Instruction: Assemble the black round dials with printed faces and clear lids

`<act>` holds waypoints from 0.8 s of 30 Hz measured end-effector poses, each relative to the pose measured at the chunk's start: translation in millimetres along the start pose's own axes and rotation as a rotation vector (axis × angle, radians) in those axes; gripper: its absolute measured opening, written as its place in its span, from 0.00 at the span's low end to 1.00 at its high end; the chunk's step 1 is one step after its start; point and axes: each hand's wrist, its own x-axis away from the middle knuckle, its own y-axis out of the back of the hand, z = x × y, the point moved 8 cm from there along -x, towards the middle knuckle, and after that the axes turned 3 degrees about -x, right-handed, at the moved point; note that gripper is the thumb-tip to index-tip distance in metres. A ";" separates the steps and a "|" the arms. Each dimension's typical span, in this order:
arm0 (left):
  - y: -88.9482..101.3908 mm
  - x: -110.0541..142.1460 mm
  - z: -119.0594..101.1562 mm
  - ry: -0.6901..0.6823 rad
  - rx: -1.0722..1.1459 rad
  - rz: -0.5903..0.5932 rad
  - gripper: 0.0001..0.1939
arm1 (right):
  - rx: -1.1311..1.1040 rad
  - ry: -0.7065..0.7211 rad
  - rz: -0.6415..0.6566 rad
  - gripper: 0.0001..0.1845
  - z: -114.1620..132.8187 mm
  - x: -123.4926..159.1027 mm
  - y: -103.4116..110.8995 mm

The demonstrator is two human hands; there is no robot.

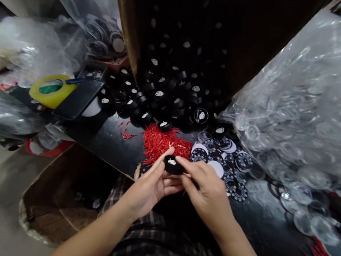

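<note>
My left hand (148,185) and my right hand (205,187) meet over the near edge of a black table (107,141). Both pinch one small round black part (173,165) with a white patch on its top. The left thumb lies on its left rim, the right fingers close on its right side. Just beyond the hands lies a heap of thin red pins (164,141). To the right of that lie several round printed dial discs (225,159), black and white.
A tipped cardboard box (132,29) spills many black round parts (162,94) across the table's far side. A big clear bag of transparent covers (308,106) fills the right. A yellow tape roll (51,90) and a dark phone (78,97) lie left. An open carton (60,197) stands below left.
</note>
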 end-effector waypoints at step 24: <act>-12.5 -5.7 21.2 0.092 0.229 -0.075 0.19 | 0.143 -0.072 -0.154 0.13 -30.4 30.0 46.3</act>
